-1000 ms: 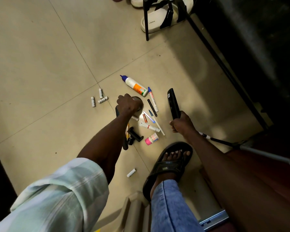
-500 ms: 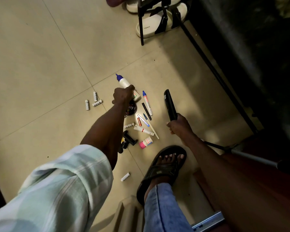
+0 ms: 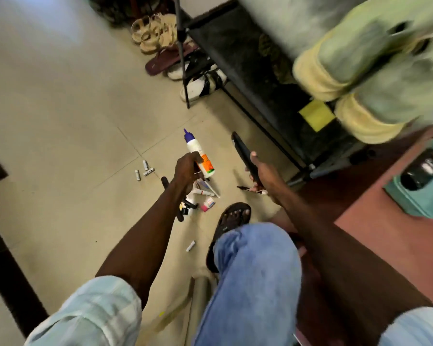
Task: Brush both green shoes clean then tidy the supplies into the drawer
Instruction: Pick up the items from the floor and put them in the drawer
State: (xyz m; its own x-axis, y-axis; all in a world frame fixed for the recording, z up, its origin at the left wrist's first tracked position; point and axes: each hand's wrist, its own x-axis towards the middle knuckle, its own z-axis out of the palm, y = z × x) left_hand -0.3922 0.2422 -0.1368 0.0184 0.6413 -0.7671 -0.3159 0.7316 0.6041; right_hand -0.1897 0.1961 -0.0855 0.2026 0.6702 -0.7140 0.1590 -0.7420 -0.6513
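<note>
My left hand [image 3: 186, 168] grips a white glue bottle [image 3: 198, 153] with a blue tip and orange label, lifted off the floor. My right hand [image 3: 261, 173] holds a long black brush [image 3: 243, 152] and also some pens [image 3: 254, 190] below it. Under my left hand several markers, pens and small bottles [image 3: 205, 193] lie scattered on the tiled floor. Three small white batteries [image 3: 144, 169] lie to the left. Two green shoes [image 3: 375, 71] with yellow soles sit blurred at the upper right.
A black rack [image 3: 248, 63] stands ahead with sandals and slippers [image 3: 160, 36] beside it. A reddish wooden cabinet top [image 3: 385, 221] at right carries a teal box [image 3: 423, 181]. My sandalled foot [image 3: 233, 218] and jeans-clad knee are below. One more battery [image 3: 190, 245] lies near the foot.
My left hand has closed on the glue bottle and lifted it off the floor. My right hand rose with the brush and pens. The view swung up, showing the green shoes and cabinet.
</note>
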